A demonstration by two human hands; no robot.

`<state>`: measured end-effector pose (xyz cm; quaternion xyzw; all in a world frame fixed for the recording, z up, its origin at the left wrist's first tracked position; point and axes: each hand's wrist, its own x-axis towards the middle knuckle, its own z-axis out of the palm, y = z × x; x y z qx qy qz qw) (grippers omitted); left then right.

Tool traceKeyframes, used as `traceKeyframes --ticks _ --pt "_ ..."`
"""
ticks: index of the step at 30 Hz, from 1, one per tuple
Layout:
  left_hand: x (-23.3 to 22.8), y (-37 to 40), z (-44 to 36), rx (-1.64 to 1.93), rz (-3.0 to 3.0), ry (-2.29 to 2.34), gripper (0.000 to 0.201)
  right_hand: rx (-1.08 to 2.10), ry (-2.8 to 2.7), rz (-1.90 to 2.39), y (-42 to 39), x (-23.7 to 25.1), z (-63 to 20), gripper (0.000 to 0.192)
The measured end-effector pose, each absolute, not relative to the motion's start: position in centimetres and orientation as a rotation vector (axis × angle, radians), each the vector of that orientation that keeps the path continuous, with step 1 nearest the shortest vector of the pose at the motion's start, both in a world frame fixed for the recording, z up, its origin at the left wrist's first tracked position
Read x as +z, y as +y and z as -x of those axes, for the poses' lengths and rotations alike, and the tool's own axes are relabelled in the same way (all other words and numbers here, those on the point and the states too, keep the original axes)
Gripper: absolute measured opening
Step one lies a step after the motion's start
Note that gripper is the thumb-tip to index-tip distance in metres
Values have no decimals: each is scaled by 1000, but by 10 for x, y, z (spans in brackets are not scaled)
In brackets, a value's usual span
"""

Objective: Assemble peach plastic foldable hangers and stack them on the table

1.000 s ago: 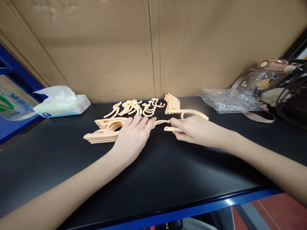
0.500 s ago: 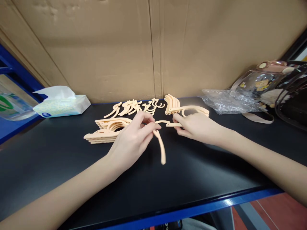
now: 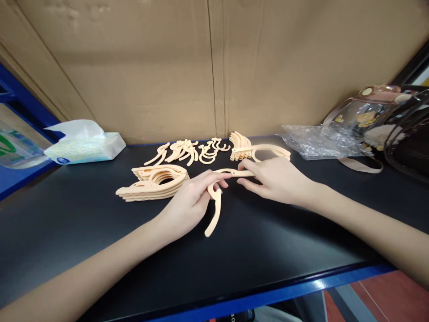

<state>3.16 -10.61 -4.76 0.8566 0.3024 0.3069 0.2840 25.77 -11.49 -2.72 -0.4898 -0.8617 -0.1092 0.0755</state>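
Observation:
My left hand (image 3: 189,203) pinches a curved peach plastic hanger arm (image 3: 215,212) whose free end points down toward me. My right hand (image 3: 275,179) holds a second peach piece (image 3: 241,172) by its end, and the two pieces meet between my hands just above the black tabletop (image 3: 100,232). To the left of my left hand lies a stack of peach hanger arms (image 3: 152,182). Behind my hands sit a pile of small hooks (image 3: 191,151) and another stack of arms (image 3: 258,151).
A tissue pack (image 3: 82,145) lies at the back left. Crumpled clear plastic (image 3: 318,141) and a transparent bag (image 3: 372,116) sit at the back right. A cardboard wall (image 3: 214,67) closes the back; the blue table edge (image 3: 284,293) runs along the front.
My left hand lifted a hanger arm from beside the stack and brought it to the piece in my right hand; the arm's free end has swung left and lower.

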Motion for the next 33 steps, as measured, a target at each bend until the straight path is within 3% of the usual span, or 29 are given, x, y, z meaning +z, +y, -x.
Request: traceKeyframes --ticks 5,14,21,26,33 --pt "-44 -107 -37 776 -1741 808 37 -277 -2622 1495 -115 -28 -257 30" --pt "-44 -114 -42 806 -1744 931 7 -243 -2612 1444 -117 -29 -255 30" --pt "-46 -119 -38 690 -1995 1023 33 -164 -2613 1267 -119 -30 -254 27" --pt "-37 -122 -37 529 -2208 1246 28 -97 -2597 1191 -120 -30 -254 27" --pt "-34 -124 -37 463 -2354 1203 39 -100 -2579 1062 -123 -30 -254 29"
